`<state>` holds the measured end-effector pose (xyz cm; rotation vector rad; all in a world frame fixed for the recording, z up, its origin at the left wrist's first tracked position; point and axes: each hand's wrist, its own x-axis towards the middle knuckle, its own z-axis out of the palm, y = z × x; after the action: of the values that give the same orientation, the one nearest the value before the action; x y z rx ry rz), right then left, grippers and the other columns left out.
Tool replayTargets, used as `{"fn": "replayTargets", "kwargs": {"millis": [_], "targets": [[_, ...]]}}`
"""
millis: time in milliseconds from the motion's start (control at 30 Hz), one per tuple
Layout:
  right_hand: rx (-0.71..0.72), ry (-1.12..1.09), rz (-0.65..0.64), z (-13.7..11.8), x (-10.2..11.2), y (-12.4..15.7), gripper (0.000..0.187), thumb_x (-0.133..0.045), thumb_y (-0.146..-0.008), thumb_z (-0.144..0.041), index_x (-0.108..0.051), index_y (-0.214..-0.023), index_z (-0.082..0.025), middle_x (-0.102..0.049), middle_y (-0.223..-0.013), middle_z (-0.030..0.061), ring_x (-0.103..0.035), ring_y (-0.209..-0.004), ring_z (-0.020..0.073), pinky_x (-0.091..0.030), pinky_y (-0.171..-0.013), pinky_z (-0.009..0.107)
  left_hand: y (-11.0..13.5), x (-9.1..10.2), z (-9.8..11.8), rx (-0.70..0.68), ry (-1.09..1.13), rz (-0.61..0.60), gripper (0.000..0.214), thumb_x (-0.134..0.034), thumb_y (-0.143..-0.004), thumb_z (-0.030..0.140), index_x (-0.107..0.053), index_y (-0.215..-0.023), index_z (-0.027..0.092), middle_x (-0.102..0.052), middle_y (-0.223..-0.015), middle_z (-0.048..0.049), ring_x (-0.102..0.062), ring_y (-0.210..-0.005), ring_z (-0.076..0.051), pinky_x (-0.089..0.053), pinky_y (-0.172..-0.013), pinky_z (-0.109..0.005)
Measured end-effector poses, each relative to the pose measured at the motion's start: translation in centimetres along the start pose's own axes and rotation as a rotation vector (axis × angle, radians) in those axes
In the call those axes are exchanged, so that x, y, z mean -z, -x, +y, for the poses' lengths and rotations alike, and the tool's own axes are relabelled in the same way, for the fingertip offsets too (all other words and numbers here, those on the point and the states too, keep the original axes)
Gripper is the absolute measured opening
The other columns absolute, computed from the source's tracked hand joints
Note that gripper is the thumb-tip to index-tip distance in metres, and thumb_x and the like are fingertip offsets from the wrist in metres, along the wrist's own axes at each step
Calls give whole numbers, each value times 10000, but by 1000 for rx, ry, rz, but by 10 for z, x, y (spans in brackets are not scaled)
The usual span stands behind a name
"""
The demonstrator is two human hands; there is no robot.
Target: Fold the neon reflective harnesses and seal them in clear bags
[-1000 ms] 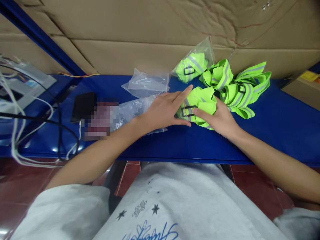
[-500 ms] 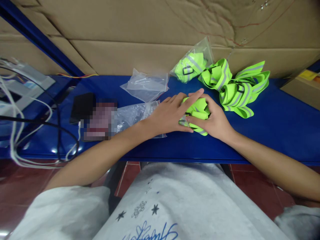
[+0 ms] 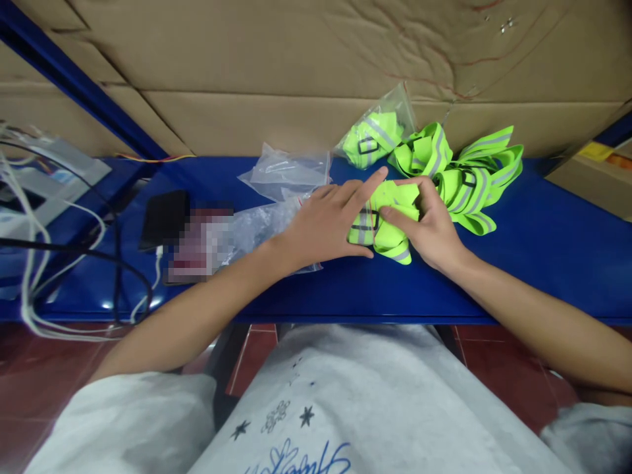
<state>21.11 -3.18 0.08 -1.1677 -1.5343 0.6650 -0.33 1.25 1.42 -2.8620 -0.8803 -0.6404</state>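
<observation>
A folded neon-yellow reflective strap (image 3: 401, 199) with grey stripes and a black buckle sits between my two hands. Its left part lies inside the mouth of a clear zip bag, whose red seal line crosses the strap. My left hand (image 3: 328, 220) is closed around the bag and the strap in it, fingers on the far side, thumb on the near side. From the right, my right hand (image 3: 437, 230) grips the part of the strap outside the bag, with thumb on top. My left palm hides most of the bag.
Behind lie a bagged strap (image 3: 372, 139) and several loose strap bundles (image 3: 474, 181). Empty clear bags (image 3: 286, 172) rest left of them. A black box-like object (image 3: 164, 217), a blurred-out item (image 3: 202, 243) and cables (image 3: 37, 263) occupy the left of the blue tabletop (image 3: 553, 263).
More of the strap's left part, with the buckle, now shows inside the bag mouth. My right hand has shifted slightly right, its thumb lifting higher on the strap. The view tilted a little.
</observation>
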Motion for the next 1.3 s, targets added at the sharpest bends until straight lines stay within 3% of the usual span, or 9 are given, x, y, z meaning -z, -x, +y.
{"fn": "replayTargets", "kwargs": {"millis": [200, 333, 433, 633, 767, 900, 1133, 1233, 1300], "targets": [[30, 30, -63, -4, -4, 11, 331, -736, -884, -440, -565, -1104, -262, -641, -958, 15, -630, -899, 220, -556, -846, 387, 1, -5, 3, 3, -21, -5, 1210, -843, -716, 632, -231, -1631, 128, -561, -1434, -223, -625, -1248, -376, -509, -1034, -449], [58, 30, -306, -7, 1, 15, 395, -629, -975, -464, -515, -1307, -284, -670, -1091, 28, -646, -994, 221, -545, -866, 363, 0, -4, 4, 3, 38, -74, 1340, -886, -658, 618, -135, -1651, 123, -537, -1454, -241, -610, -1272, -396, -534, -1015, -469], [-26, -131, -391, -8, 7, 9, 409, -691, -931, -485, -573, -1263, -278, -678, -1152, 24, -666, -1033, 224, -558, -887, 362, -2, -1, 5, 20, 112, -127, 1401, -898, -650, 609, -43, -1664, 157, -530, -1460, -233, -606, -1281, -403, -578, -926, -460], [-257, -397, -288, -15, 10, 0, 457, -838, -785, -457, -580, -1124, -294, -730, -951, -6, -724, -852, 223, -613, -765, 400, -1, 12, 4, -17, 112, -24, 1308, -867, -707, 608, -58, -1655, 210, -426, -1590, -197, -478, -1451, -388, -446, -1176, -539], [-301, -470, -226, -15, 7, 1, 492, -910, -688, -429, -574, -1014, -275, -746, -903, -19, -739, -804, 216, -632, -751, 408, 1, 15, 3, 86, 84, -73, 1231, -928, -610, 613, -309, -1556, 129, -543, -1487, -226, -573, -1355, -410, -483, -1132, -536], [-345, -520, -249, -9, -2, 4, 530, -963, -608, -400, -590, -952, -245, -744, -835, -35, -735, -735, 178, -635, -709, 344, 0, 5, 7, 19, 95, -56, 994, -922, -630, 600, -493, -1373, 99, -639, -1320, -199, -648, -1234, -360, -536, -1051, -458], [-293, -485, -196, -8, -18, 8, 586, -957, -596, -508, -538, -922, -259, -726, -822, -41, -737, -784, 188, -636, -726, 343, 1, 0, 13, -56, -13, -10, 1217, -900, -629, 652, -311, -1567, 147, -576, -1404, -231, -578, -1302, -410, -461, -1094, -537], [-275, -465, -152, -13, -13, 8, 518, -932, -658, -493, -551, -923, -265, -735, -876, -32, -742, -859, 190, -647, -807, 366, 8, 7, 12, -77, -26, -6, 1209, -869, -674, 657, -273, -1600, 158, -506, -1504, -244, -490, -1409, -424, -369, -1187, -568], [-263, -482, -214, -18, -5, 7, 450, -900, -722, -464, -599, -993, -268, -750, -990, -9, -748, -942, 199, -644, -874, 388, 14, 13, 10, -39, 22, 18, 1156, -835, -704, 677, -283, -1593, 186, -499, -1521, -219, -489, -1418, -404, -406, -1176, -549]]}}
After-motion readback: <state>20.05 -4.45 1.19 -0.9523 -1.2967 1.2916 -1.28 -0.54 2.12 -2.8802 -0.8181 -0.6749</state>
